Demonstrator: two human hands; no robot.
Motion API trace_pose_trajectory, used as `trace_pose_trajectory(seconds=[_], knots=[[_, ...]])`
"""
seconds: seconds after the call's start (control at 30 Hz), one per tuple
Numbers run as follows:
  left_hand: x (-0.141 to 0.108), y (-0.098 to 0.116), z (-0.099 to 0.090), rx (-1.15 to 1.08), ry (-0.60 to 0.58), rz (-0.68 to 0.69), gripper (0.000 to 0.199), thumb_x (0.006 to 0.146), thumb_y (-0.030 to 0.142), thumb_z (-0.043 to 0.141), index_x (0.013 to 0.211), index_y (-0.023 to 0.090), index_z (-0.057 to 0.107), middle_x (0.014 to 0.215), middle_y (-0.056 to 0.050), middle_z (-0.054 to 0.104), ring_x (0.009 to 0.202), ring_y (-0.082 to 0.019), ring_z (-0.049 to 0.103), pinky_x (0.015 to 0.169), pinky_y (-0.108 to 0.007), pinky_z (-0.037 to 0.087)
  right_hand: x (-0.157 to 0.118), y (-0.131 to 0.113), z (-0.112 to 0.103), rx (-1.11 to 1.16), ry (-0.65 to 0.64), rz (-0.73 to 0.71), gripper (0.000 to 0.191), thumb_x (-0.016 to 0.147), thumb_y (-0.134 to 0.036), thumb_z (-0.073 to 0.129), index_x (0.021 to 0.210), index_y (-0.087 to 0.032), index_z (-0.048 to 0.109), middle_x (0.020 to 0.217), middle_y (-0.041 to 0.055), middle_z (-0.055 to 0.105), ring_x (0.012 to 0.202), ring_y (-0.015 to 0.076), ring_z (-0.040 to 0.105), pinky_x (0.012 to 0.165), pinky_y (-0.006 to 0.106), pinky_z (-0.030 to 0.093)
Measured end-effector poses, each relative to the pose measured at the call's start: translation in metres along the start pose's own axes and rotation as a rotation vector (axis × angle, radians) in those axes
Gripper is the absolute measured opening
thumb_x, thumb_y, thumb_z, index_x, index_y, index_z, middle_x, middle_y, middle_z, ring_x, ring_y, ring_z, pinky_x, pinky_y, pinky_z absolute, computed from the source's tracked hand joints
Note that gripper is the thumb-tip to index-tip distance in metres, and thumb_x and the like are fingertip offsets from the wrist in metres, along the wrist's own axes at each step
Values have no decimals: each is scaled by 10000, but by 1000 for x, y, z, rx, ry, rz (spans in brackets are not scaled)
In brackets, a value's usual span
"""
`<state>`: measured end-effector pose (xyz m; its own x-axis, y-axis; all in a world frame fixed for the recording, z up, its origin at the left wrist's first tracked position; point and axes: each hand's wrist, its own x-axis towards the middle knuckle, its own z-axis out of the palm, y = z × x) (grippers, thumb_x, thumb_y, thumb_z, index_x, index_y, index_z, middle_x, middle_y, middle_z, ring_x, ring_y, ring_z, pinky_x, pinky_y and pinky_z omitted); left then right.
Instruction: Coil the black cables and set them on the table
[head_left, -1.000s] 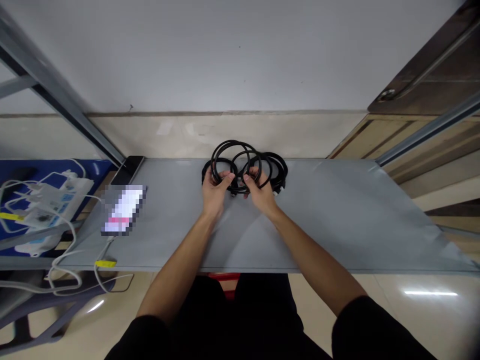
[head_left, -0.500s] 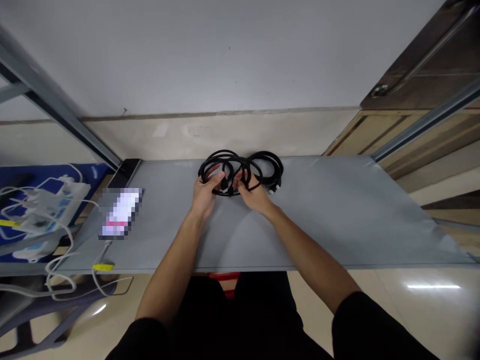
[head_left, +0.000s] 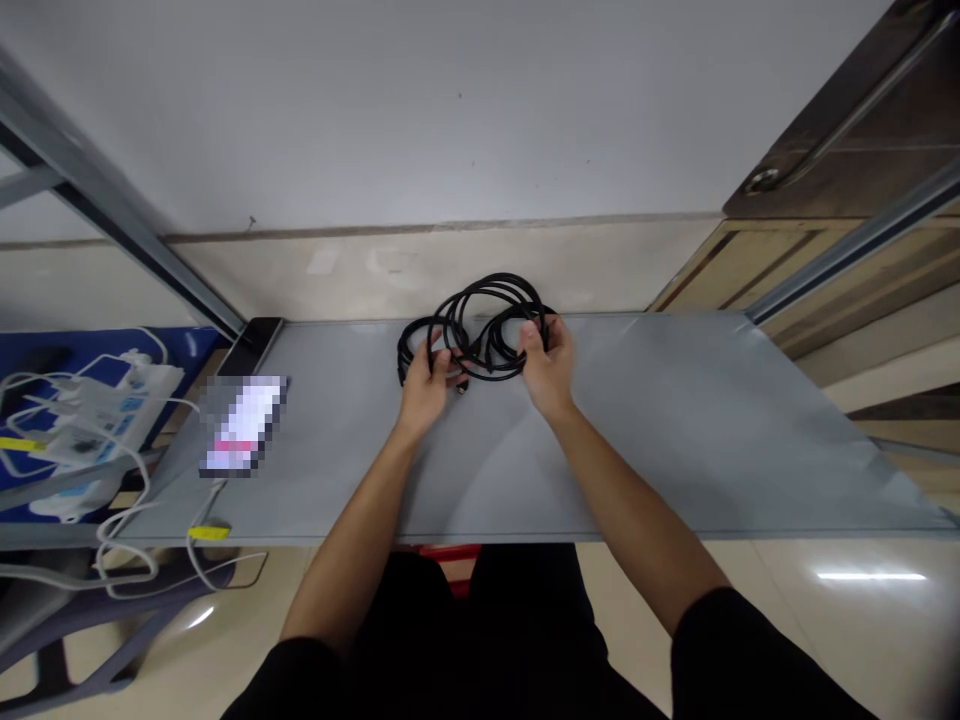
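Between my two hands hangs a loosely coiled black cable [head_left: 491,285], its loops spread wide above the grey shelf [head_left: 690,430]. My left hand [head_left: 427,388] grips the loops on the left side, thumb against fingers. The right side of the coil is pinched in my right hand [head_left: 547,365]. A dark connector [head_left: 463,387] shows beside my left fingertips. More black loops lie behind both hands; which cable they belong to is hard to tell.
A phone with a blurred screen [head_left: 244,425] lies on the shelf's left part, beside a black flat object [head_left: 251,345]. White cables and a power strip [head_left: 127,415] are at the far left. Metal posts rise at both shelf ends, and a wall stands behind.
My right hand has moved right and slightly up, away from my left hand. The loops between them have spread wider and risen. My left hand has shifted slightly right.
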<state>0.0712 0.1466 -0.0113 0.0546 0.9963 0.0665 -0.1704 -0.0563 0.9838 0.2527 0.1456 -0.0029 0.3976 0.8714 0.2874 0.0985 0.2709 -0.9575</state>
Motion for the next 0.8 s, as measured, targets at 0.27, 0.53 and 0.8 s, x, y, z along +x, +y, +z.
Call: trace_pose_trajectory(seconds=[0.27, 0.53, 0.8], knots=[[14, 12, -24, -122, 302, 70, 578, 1020, 680, 572, 1327, 202, 681, 1207, -156, 807, 1159, -280, 782, 982, -411, 627, 19, -10, -21, 392, 6, -73, 480, 857, -635, 760, 779, -261, 471, 704, -52, 473, 531, 90, 418, 466, 219, 347], [19, 17, -36, -151, 432, 147, 557, 1025, 687, 544, 1132, 177, 740, 1127, -151, 812, 1091, -239, 785, 920, -338, 615, 26, -13, -41, 438, -55, 6, 276, 932, -566, 572, 934, -291, 598, 972, 35, 685, 1018, 196, 708, 824, 331, 593], [12, 18, -31, 16, 200, 94, 678, 967, 806, 520, 920, 169, 747, 846, -128, 803, 880, -248, 797, 740, -337, 616, 12, -11, -27, 360, -442, 317, 333, 857, -508, 773, 1079, -294, 646, 1090, 63, 745, 1031, 262, 740, 781, 434, 662]])
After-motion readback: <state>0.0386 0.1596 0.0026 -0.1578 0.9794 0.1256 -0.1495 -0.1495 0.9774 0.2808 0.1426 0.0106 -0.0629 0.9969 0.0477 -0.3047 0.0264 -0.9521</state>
